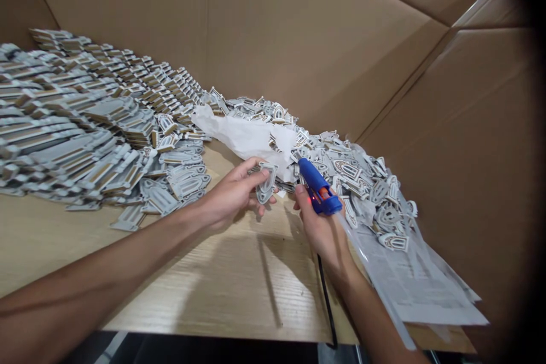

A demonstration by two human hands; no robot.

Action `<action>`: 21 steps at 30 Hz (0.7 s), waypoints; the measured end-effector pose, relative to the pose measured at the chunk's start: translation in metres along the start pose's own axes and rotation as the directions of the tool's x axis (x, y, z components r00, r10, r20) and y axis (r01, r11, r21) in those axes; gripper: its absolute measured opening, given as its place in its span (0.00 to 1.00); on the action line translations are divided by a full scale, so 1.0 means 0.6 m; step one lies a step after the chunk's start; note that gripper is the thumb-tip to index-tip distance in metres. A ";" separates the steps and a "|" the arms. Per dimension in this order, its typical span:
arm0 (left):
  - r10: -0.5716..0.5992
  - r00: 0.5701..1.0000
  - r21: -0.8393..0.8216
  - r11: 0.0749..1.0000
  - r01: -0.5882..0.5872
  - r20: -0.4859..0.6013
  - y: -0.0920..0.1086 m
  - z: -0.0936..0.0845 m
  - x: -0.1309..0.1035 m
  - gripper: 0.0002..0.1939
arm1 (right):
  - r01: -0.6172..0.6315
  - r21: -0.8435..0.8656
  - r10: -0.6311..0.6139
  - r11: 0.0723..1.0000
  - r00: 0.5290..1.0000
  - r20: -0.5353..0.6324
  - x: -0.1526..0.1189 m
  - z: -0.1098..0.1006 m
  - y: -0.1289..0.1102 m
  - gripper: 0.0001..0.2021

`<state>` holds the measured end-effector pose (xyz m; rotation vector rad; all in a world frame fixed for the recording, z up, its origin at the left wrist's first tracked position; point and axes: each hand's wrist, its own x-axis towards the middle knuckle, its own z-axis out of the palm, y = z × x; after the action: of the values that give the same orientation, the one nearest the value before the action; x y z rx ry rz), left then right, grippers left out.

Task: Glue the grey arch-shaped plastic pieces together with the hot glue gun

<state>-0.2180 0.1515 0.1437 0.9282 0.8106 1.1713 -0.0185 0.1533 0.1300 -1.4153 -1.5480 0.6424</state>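
Near the middle of the view, my left hand (243,189) pinches a small arched grey-white piece (267,183) between thumb and fingers. My right hand (318,224) is wrapped round a blue glue gun (315,179), its nozzle pointing up and left, just right of the held piece but apart from it. A long clear glue stick (375,278) runs out of the gun's back. A red light glows beside my right thumb. Behind both hands lies crumpled white paper (243,133).
Stacked pieces (85,125) fill the left of the wooden table (230,290). A loose heap of similar pieces (350,168) spreads at the right, by printed sheets (422,278). Cardboard walls (264,28) stand behind. A black cord (326,301) hangs over the front edge.
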 end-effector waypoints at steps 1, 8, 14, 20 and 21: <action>-0.005 1.000 0.005 1.000 0.005 -0.003 0.000 0.000 0.000 0.09 | 0.006 -0.005 -0.006 1.000 1.000 -0.001 0.001 0.000 0.000 0.24; -0.042 0.999 -0.038 0.998 0.042 -0.017 0.001 -0.002 0.004 0.10 | 0.023 -0.022 -0.023 0.999 1.000 -0.002 -0.001 -0.001 -0.002 0.23; -0.080 0.996 -0.037 0.996 0.079 -0.028 0.003 0.002 0.002 0.08 | 0.027 -0.034 -0.027 0.999 1.000 -0.007 0.001 -0.001 -0.001 0.24; -0.087 0.995 0.000 0.996 0.087 -0.045 -0.002 -0.001 0.005 0.05 | 0.006 0.000 -0.006 1.000 1.000 -0.015 0.001 0.004 0.002 0.25; -0.078 0.996 0.007 0.997 0.078 -0.041 -0.004 -0.002 0.006 0.05 | 0.006 0.001 -0.006 1.000 1.000 -0.021 0.000 0.003 0.000 0.25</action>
<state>-0.2175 0.1548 0.1410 0.8741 0.8776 1.1224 -0.0200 0.1537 0.1289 -1.4116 -1.5346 0.6231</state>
